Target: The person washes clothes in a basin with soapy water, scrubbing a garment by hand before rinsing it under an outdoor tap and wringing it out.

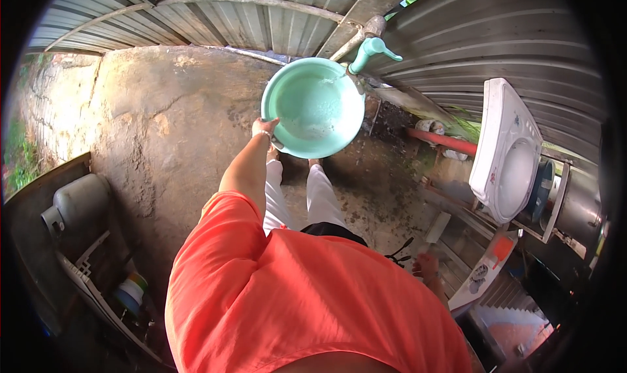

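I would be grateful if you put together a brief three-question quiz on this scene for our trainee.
1. Which of the person's hands grips the rim of the green basin?
2. True or false: the white sink is to the right of the basin in the picture.
3. What appears closest to the basin in the picture: A) the grey cylinder, B) the green tap or C) the white sink?

Key: 1. The left hand; 2. True; 3. B.

A white sink [503,144] sits at the right, beside a red pipe [441,140]. At the left is a grey cylinder [85,200]. Corrugated sheeting [483,40] borders the stained floor [153,105].
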The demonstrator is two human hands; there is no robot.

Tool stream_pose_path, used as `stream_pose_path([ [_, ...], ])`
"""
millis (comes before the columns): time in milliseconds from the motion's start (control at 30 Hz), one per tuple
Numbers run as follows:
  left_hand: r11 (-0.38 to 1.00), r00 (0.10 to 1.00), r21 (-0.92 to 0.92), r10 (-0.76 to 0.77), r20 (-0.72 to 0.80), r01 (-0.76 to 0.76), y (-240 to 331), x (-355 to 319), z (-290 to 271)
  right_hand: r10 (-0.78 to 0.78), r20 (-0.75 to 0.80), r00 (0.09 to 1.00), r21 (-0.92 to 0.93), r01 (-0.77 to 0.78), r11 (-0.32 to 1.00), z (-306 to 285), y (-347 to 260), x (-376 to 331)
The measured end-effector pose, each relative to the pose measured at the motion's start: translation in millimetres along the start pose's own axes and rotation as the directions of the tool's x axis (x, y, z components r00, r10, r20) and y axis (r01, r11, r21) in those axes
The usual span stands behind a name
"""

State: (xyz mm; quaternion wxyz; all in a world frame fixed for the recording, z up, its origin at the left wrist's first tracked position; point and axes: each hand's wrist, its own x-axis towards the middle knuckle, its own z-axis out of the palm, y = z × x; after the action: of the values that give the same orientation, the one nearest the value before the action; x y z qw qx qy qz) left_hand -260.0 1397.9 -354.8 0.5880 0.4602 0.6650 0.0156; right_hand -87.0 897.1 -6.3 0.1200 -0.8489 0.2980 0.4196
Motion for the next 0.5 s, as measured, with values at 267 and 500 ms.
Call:
stream_pose_path([
  [267, 0.981, 0.971, 0.191, -0.027, 0.237, -0.019, 62.4, -27.5, -13.3, 0.014, 0.02, 1.0, 0.025, -0.014, 1.0, 11.9, 28.0, -12.6],
  [500, 0.96, 0.952, 0.257, 0.03, 0.305, -0.112, 96.9, -50.3, -30.3, -0.048, -0.004, 0.999, 0.123, 0.048, 0.991, 32.4, 25.0, -32.1],
])
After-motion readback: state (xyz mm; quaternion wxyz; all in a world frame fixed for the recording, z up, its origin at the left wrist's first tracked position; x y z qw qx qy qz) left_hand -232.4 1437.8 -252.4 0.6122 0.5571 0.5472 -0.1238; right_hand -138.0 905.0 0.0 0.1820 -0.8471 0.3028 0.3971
